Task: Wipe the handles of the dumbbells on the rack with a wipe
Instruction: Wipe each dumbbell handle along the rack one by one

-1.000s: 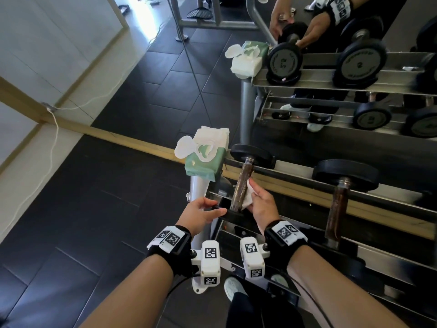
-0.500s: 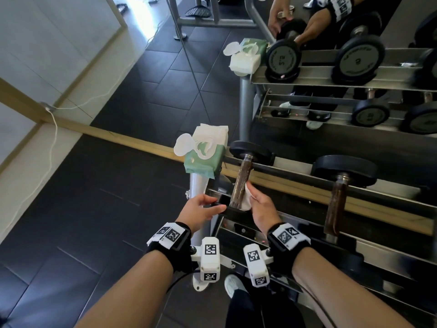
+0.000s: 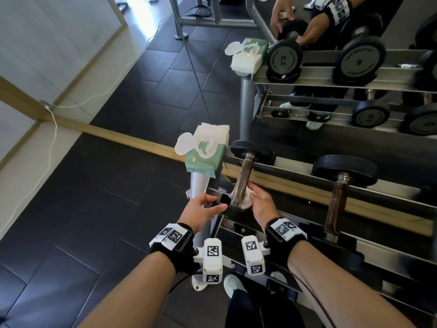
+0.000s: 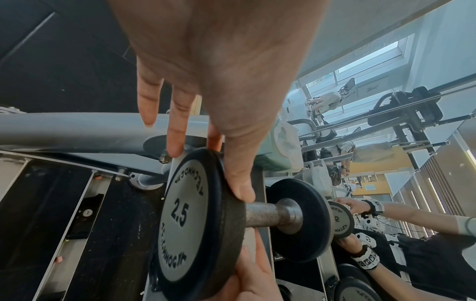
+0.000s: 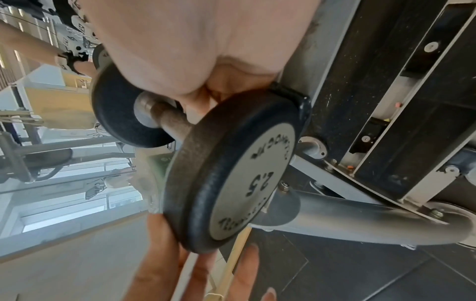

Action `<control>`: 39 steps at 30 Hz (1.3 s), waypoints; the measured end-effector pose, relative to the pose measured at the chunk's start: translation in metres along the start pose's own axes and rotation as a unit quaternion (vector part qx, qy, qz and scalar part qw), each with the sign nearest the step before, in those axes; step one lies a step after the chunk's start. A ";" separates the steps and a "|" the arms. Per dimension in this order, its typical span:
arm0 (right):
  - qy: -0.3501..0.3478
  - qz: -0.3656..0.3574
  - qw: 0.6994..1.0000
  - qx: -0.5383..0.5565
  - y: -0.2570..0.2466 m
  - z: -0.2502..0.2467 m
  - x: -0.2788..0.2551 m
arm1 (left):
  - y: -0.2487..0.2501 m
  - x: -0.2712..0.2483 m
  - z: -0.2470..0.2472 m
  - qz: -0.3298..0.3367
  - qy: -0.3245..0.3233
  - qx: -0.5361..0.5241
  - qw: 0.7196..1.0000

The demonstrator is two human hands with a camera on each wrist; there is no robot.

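The 2.5 dumbbell (image 3: 244, 178) lies on the rack (image 3: 307, 169) top shelf, far left, beside the wipes pack (image 3: 205, 159). R hand (image 3: 262, 204) pinches the wipe (image 3: 247, 197) against the handle's near end. L hand (image 3: 201, 210) rests w/ straight fingers on the near plate's rim, holding nothing.

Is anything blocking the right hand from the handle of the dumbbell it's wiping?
Nothing visible blocks it. The right hand already presses the white wipe against the near end of the handle; only the wipe lies between them. The left hand touches the near weight plate, clear of the handle.
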State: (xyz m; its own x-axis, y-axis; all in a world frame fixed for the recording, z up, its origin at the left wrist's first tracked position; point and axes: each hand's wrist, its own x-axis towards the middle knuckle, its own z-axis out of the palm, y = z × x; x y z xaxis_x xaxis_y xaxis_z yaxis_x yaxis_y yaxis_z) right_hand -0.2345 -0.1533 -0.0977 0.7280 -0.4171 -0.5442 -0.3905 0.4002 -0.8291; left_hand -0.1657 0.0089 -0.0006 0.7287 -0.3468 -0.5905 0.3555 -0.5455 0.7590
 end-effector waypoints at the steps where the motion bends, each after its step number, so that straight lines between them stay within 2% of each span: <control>1: 0.010 0.002 1.000 0.005 -0.003 -0.001 0.002 | 0.000 0.000 0.000 0.002 0.001 0.001 1.000; 6: 0.058 -0.009 0.993 0.104 -0.035 0.002 0.018 | 0.000 0.002 -0.001 0.002 0.004 0.011 1.000; 15: 0.045 0.007 0.998 0.036 -0.015 0.001 -0.001 | -0.002 0.003 -0.002 0.006 0.003 0.027 1.000; 17: 0.064 0.023 0.993 0.094 -0.028 -0.003 0.009 | -0.002 0.004 -0.003 0.005 0.004 0.032 0.999; 21: 0.095 0.002 0.981 0.168 -0.060 -0.001 0.023 | -0.002 0.005 -0.004 0.000 0.004 0.035 0.999; 24: 0.091 -0.008 0.989 0.114 -0.051 0.003 0.012 | -0.002 0.006 -0.004 -0.002 0.001 0.044 0.999; 29: 0.039 0.001 0.998 0.047 -0.011 0.002 -0.015 | 0.002 0.010 -0.007 -0.005 -0.012 0.052 0.999; 31: 0.041 0.006 0.999 0.032 -0.019 -0.005 -0.009 | 0.004 0.011 -0.007 -0.008 -0.016 0.057 0.998; 35: 0.062 0.013 0.988 0.139 -0.050 -0.007 0.010 | 0.002 0.013 -0.006 -0.015 -0.016 0.067 0.998; 37: 0.060 0.006 0.992 0.110 -0.054 -0.002 0.012 | 0.001 0.012 -0.006 -0.014 -0.014 0.072 0.997; 39: 0.049 -0.013 0.998 0.031 -0.047 0.000 0.002 | 0.000 0.013 -0.006 -0.009 -0.014 0.080 0.997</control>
State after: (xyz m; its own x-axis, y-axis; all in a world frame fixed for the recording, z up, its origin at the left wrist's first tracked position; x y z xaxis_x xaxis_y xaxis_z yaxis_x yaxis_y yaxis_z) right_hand -0.2143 -0.1728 -0.0601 0.6780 -0.5045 -0.5345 -0.3339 0.4364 -0.8355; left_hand -0.1530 0.0090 -0.0062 0.7053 -0.3564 -0.6128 0.2690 -0.6652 0.6965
